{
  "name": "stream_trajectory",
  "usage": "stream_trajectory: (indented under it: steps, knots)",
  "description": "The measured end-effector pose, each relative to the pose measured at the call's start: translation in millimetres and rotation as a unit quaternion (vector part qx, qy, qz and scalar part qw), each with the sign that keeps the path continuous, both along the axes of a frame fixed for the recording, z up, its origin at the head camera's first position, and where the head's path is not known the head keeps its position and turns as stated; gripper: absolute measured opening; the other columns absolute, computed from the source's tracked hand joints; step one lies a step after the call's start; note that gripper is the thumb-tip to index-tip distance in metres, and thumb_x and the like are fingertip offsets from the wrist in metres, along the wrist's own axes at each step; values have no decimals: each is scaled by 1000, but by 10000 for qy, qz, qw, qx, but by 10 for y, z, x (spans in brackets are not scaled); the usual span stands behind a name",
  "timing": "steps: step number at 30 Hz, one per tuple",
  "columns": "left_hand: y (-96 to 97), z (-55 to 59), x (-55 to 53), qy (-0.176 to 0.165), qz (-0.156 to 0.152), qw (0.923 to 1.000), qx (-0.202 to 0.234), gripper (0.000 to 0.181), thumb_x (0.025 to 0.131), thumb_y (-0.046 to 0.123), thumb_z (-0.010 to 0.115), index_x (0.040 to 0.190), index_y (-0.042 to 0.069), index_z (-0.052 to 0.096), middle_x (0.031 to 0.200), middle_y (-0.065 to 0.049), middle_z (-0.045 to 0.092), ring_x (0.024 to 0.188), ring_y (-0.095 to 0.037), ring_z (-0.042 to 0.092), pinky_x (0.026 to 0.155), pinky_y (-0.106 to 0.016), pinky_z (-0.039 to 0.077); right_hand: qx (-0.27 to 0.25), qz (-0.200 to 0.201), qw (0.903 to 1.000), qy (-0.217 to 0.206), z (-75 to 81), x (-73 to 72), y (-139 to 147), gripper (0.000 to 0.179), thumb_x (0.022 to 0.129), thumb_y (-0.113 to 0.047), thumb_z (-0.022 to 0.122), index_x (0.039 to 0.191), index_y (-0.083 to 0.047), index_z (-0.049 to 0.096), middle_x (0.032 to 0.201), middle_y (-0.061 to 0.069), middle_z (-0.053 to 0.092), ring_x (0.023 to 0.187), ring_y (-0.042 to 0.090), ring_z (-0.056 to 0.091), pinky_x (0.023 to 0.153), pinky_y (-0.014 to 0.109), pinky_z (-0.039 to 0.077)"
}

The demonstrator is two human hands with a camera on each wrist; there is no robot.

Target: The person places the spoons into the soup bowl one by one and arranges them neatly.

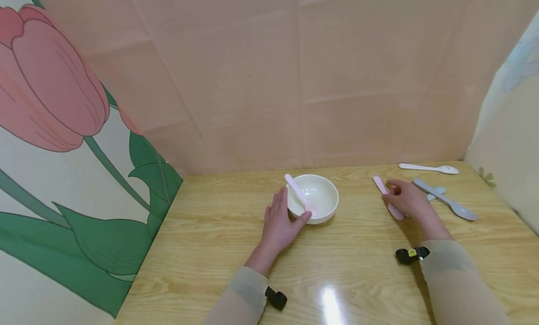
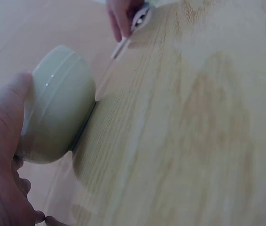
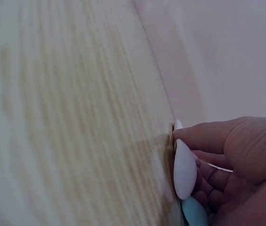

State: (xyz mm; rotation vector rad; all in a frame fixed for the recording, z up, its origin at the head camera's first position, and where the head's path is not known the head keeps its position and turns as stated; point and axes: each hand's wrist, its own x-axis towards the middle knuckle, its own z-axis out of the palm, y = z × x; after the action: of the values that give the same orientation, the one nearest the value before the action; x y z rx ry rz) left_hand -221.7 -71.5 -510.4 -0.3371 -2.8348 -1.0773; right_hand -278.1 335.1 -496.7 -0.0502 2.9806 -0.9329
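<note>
A white bowl [image 1: 326, 194] stands upright on the wooden table, with a pale pink spoon [image 1: 296, 188] leaning inside it. My left hand [image 1: 280, 224] holds the bowl's left side, thumb at the near rim and fingers along the side; the left wrist view shows the thumb against the bowl wall [image 2: 62, 108]. To the right, my right hand [image 1: 408, 201] pinches another pink spoon [image 1: 380, 184] near its middle, and the spoon lies on or close to the tabletop. In the right wrist view its bowl end [image 3: 185, 172] shows beside the thumb.
Just right of my right hand, a grey spoon [image 1: 461, 210] lies across a light blue spoon [image 1: 439, 192], partly hidden. A white spoon [image 1: 427, 167] rests near the table's back edge. Behind stands a pinkish cloth backdrop [image 1: 252, 81]; a tulip-patterned wall [image 1: 63, 81] is on the left.
</note>
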Motion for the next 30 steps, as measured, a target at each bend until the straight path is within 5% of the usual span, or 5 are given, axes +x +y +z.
stream_trajectory:
  steps: [9, 16, 30]
  knots:
    - [5, 0, 0, -6, -17, 10000, 28, 113, 100, 81, 56, 179, 12, 13, 184, -13, 19, 169, -34, 13, 133, -65, 15, -38, -113, 9999, -56, 26, 36, -14, 71, 105, -22, 73, 155, 19, 43, 112, 24, 67, 95, 35, 62, 82, 46, 48]
    - [-3, 9, 5, -10, -21, 10000, 10, 113, 101, 80, 57, 178, 11, 13, 184, -13, 19, 169, -33, 13, 133, -65, 14, -29, -37, 10000, -86, 13, 18, -19, 75, 104, -24, 76, 157, 18, 42, 106, 19, 68, 88, 29, 61, 75, 39, 46]
    - [-9, -3, -2, -9, -5, 10000, 22, 113, 101, 80, 57, 179, 12, 12, 183, -13, 20, 169, -34, 14, 133, -65, 15, 191, 24, 9995, 236, -11, 28, -33, 55, 100, -22, 80, 139, 13, 63, 100, 15, 68, 83, 26, 59, 76, 40, 46]
